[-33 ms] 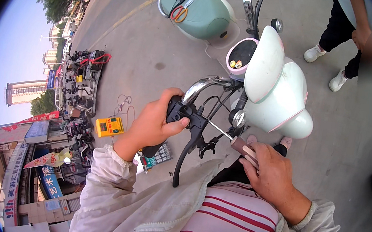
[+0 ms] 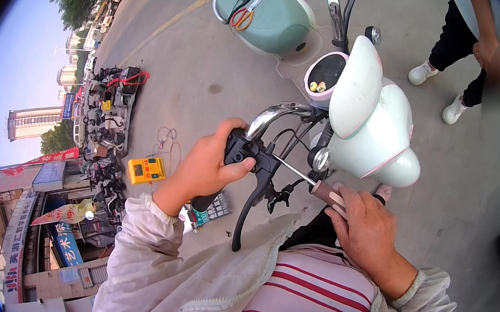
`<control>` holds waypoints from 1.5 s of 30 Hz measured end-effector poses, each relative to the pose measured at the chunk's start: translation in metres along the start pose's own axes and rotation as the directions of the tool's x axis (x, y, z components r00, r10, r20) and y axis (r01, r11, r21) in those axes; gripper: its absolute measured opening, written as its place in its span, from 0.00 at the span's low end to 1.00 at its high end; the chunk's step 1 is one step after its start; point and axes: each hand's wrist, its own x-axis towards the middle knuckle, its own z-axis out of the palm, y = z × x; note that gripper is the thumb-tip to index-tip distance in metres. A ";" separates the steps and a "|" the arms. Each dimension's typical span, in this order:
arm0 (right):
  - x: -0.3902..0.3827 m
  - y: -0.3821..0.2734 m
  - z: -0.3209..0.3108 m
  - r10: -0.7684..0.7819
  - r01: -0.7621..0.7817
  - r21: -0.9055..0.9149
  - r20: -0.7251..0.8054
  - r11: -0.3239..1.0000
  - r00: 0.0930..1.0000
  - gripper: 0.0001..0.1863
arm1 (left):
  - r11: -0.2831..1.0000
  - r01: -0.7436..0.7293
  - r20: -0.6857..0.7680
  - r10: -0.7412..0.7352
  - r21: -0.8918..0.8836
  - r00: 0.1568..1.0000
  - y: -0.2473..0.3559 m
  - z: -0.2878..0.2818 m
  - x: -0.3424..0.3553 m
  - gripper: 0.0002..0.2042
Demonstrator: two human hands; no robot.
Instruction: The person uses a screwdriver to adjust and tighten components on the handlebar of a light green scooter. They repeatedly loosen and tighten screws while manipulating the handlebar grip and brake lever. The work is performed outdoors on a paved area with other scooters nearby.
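Observation:
My left hand (image 2: 204, 166) is wrapped round the black switch housing (image 2: 242, 149) on the chrome handlebar (image 2: 267, 119) of a pale scooter (image 2: 372, 140). The thumb presses the housing's near side, and part of the black grip shows below the hand. A curved black brake lever (image 2: 246, 215) hangs beside it. My right hand (image 2: 372, 232) is closed on the brownish handle of a screwdriver (image 2: 325, 193). Its metal shaft points up-left to the lever bracket, where I cannot make out whether the tip sits in a screw.
Scissors (image 2: 243, 16) with orange-red handles lie on the green seat (image 2: 279, 27) of another scooter. A yellow box (image 2: 146, 170) with cables stands on the ground at left, near parked scooters (image 2: 113, 113). Someone in white shoes (image 2: 422, 73) stands at far right.
My right hand's fingers and the screwdriver handle have shifted very slightly. My left hand keeps its place on the handlebar.

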 end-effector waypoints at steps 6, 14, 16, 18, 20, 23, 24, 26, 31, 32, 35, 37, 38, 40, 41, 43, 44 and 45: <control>0.011 0.000 -0.013 0.241 -0.755 0.575 0.721 0.314 0.650 0.20 | 0.999 -0.031 -0.025 0.030 -0.015 0.999 -0.009 0.004 0.000 0.26; 0.010 -0.003 -0.015 0.241 -0.798 0.564 0.761 0.212 0.602 0.19 | 1.000 -0.027 0.000 0.027 -0.013 1.000 -0.010 0.004 0.001 0.28; 0.012 0.005 -0.017 0.168 -0.837 0.547 0.825 0.002 0.539 0.18 | 0.998 -0.055 0.007 0.055 -0.039 0.998 -0.011 0.003 0.002 0.28; 0.012 -0.001 -0.016 0.285 -0.737 0.555 0.689 0.385 0.667 0.17 | 0.996 -0.076 0.001 0.077 -0.055 0.997 -0.013 0.005 0.004 0.28; 0.001 0.006 0.002 0.041 -0.057 0.108 0.139 0.993 0.989 0.15 | 0.994 -0.085 0.003 0.085 -0.064 0.996 -0.013 0.006 0.006 0.27; 0.004 -0.013 0.000 -0.068 0.054 -0.326 -0.032 0.944 0.997 0.15 | 0.996 -0.065 0.021 0.066 -0.061 0.998 -0.014 0.007 0.005 0.27; 0.002 -0.012 0.001 0.199 -0.212 0.072 0.155 0.975 0.968 0.16 | 0.996 -0.066 0.021 0.067 -0.054 0.998 -0.015 0.007 0.006 0.28; 0.004 -0.010 -0.001 0.214 -0.228 0.060 0.179 0.972 0.960 0.15 | 0.994 -0.090 0.005 0.091 -0.057 0.996 -0.017 0.009 0.007 0.27; 0.002 -0.010 0.000 0.263 -0.285 0.075 0.216 0.956 0.940 0.12 | 0.988 -0.138 -0.029 0.136 -0.070 0.990 -0.021 0.014 0.009 0.26; 0.000 -0.015 0.009 0.069 -0.079 -0.177 -0.058 0.981 0.996 0.12 | 0.989 -0.123 -0.012 0.122 -0.080 0.992 -0.019 0.012 0.009 0.27; 0.000 -0.016 0.013 0.184 -0.184 0.006 -0.003 0.983 0.983 0.13 | 0.990 -0.096 0.025 0.099 -0.106 0.995 -0.016 0.007 0.008 0.27; 0.007 -0.020 -0.006 0.462 -0.681 0.495 0.501 0.540 0.731 0.19 | 0.987 -0.104 0.027 0.108 -0.122 0.994 -0.016 0.005 0.006 0.27; 0.007 -0.022 -0.009 0.476 -0.704 0.493 0.519 0.512 0.710 0.20 | 0.988 -0.094 0.027 0.098 -0.122 0.995 -0.016 0.005 0.006 0.27; -0.002 -0.012 -0.019 0.475 -0.674 0.417 0.488 0.610 0.732 0.20 | 0.990 -0.078 0.028 0.082 -0.120 0.996 -0.016 0.008 0.008 0.28; -0.009 -0.010 -0.024 0.480 -0.598 0.320 0.377 0.735 0.792 0.20 | 0.988 -0.080 0.021 0.083 -0.129 0.996 -0.016 0.008 0.009 0.28; -0.022 -0.014 -0.036 0.424 -0.439 0.063 0.169 0.897 0.890 0.19 | 0.987 -0.071 0.007 0.073 -0.146 0.997 -0.017 0.009 0.007 0.28; -0.029 -0.021 -0.043 0.400 -0.396 -0.071 0.062 0.916 0.914 0.15 | 0.980 -0.034 0.046 0.044 -0.196 0.998 -0.015 0.006 0.006 0.27; -0.029 -0.027 -0.040 0.242 -0.243 -0.073 -0.019 0.967 0.970 0.16 | 0.971 0.009 0.088 0.013 -0.239 0.996 -0.011 0.002 0.005 0.27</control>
